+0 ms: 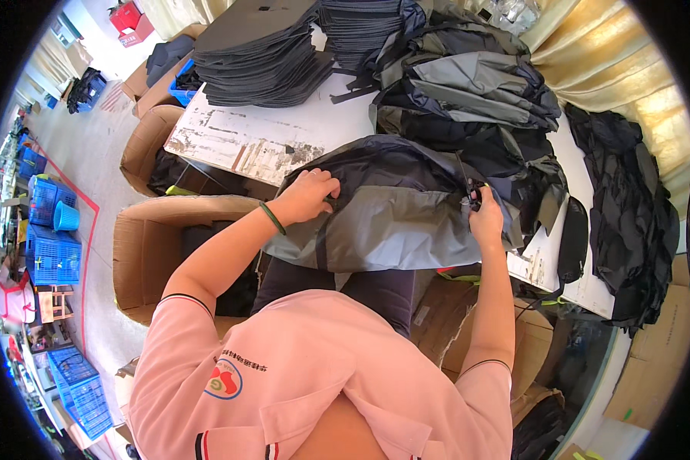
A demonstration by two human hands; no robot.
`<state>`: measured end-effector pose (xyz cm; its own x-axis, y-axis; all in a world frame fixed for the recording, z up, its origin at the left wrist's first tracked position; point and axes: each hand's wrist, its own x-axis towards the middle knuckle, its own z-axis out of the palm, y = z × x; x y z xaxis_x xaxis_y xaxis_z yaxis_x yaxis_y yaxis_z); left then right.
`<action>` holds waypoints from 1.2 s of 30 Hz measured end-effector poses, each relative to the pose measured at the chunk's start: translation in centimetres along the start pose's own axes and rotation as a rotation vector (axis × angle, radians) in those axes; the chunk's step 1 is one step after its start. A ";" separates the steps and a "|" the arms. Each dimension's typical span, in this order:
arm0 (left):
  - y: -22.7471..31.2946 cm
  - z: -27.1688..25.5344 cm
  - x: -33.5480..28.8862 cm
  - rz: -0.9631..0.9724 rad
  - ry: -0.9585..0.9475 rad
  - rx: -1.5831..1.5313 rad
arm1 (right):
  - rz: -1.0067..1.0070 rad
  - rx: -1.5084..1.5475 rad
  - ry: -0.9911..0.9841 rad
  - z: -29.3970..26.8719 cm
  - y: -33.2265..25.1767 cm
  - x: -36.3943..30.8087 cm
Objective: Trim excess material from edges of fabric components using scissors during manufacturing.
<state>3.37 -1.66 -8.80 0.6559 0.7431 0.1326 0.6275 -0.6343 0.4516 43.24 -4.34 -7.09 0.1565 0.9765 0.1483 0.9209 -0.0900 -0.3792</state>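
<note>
A grey and black fabric piece (406, 222), apparently a sewn bag body, is spread across my lap and against the table's near edge. My left hand (311, 195) has its fingers curled over the fabric's upper left part, pinching it. At the right side of the piece my right hand (486, 218) is closed around small black-handled scissors (475, 195). Their thin blades point away from me over the fabric. Whether the right fingers also pinch the cloth cannot be made out.
Grey flat panels (261, 57) are stacked on the worn white table (238, 138). Beyond the fabric lies a heap of similar grey-black pieces (468, 84). Black cloth (621, 215) hangs over the right edge. Open cardboard boxes (142, 253) stand at left; blue crates (54, 253) line the aisle.
</note>
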 end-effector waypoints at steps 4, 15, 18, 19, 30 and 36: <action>-2.1 0.5 -0.3 0.007 -0.003 -0.066 | 0.044 0.017 0.011 1.4 0.9 0.2; -3.2 -5.6 -3.0 -0.306 0.103 -0.619 | -0.092 0.600 -0.062 1.3 -0.1 -0.4; -3.5 -6.0 -2.8 -0.302 0.047 -0.673 | -0.122 0.319 -0.078 4.1 0.5 -0.1; -3.6 -6.1 -3.1 -0.321 0.060 -0.668 | -0.139 0.328 -0.092 4.1 -0.7 0.3; -4.2 -6.5 -4.5 -0.423 0.081 -1.138 | 0.016 0.459 -0.257 1.9 -0.9 1.2; -4.6 -3.8 -4.7 -0.275 0.023 -1.055 | -0.170 0.079 -0.196 -0.9 -5.8 0.5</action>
<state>-4.18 -1.47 -8.17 0.5336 0.8422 -0.0772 0.0683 0.0481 0.9965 38.30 -3.55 -3.99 -0.0767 0.9963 0.0392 0.8962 0.0861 -0.4353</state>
